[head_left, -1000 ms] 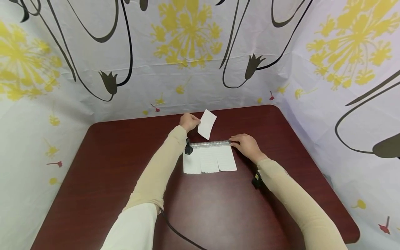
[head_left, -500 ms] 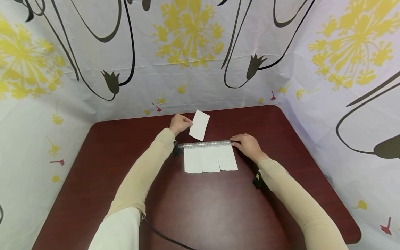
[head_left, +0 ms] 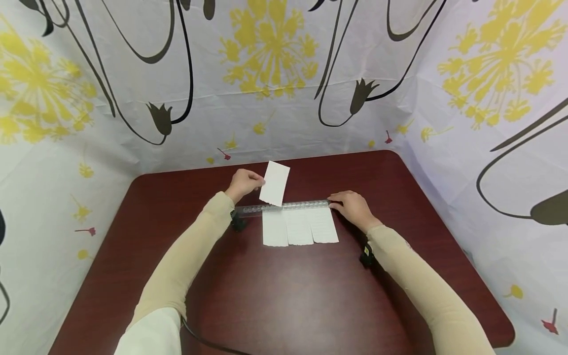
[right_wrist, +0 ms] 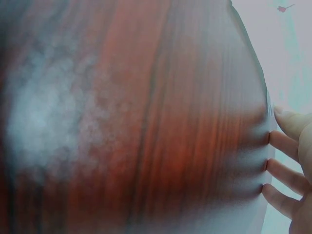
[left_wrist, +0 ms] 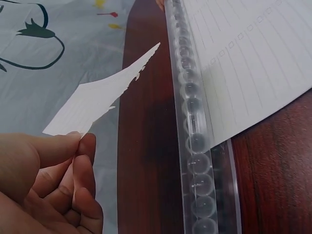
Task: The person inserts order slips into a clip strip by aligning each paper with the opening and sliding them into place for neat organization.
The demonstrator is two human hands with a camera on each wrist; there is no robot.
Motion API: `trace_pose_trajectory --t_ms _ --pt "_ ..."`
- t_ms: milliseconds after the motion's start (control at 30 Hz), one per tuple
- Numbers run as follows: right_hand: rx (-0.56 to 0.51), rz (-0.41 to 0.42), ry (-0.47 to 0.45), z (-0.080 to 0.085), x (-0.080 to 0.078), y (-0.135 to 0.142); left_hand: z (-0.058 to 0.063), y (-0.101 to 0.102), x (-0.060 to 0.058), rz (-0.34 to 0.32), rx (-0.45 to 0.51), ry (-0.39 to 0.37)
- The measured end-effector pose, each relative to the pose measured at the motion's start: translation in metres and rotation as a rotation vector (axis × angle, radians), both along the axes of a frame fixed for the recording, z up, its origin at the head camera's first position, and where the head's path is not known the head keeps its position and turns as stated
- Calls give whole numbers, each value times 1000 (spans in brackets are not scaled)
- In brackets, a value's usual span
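In the head view my left hand (head_left: 245, 183) pinches a torn white paper strip (head_left: 275, 182) between thumb and fingers, above the table. The left wrist view shows the strip's (left_wrist: 92, 100) ragged lower edge. A clear plastic ruler (head_left: 255, 210) with round bubbles along it lies across the top of three white lined paper strips (head_left: 300, 227), side by side with ragged bottom edges. At the ruler's right end, my right hand (head_left: 352, 209) presses with fairly straight fingers. Its fingertips (right_wrist: 269, 137) touch the tabletop in the right wrist view; the ruler is hardly visible there.
The dark red wooden table (head_left: 284, 296) has rounded corners. Patterned white cloth (head_left: 266, 118) hangs behind and beside it. Small black cameras sit at both wrists, and a black cable (head_left: 208, 342) runs from the left sleeve.
My left hand has moved left and slightly nearer with the torn paper strip, uncovering the ruler's left part. The right hand has stayed at the ruler's right end.
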State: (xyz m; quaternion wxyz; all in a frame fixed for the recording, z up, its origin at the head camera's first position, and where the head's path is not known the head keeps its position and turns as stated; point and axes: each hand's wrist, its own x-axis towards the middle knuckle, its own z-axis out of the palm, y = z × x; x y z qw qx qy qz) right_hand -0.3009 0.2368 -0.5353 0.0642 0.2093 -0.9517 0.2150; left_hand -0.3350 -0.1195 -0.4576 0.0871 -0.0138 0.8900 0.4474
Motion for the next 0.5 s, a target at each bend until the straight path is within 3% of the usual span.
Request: trace_pose_trajectory --t_ms 500 --pt "-2 -5 -3 2 2 -1 -4 -29 29 8 3 -7"
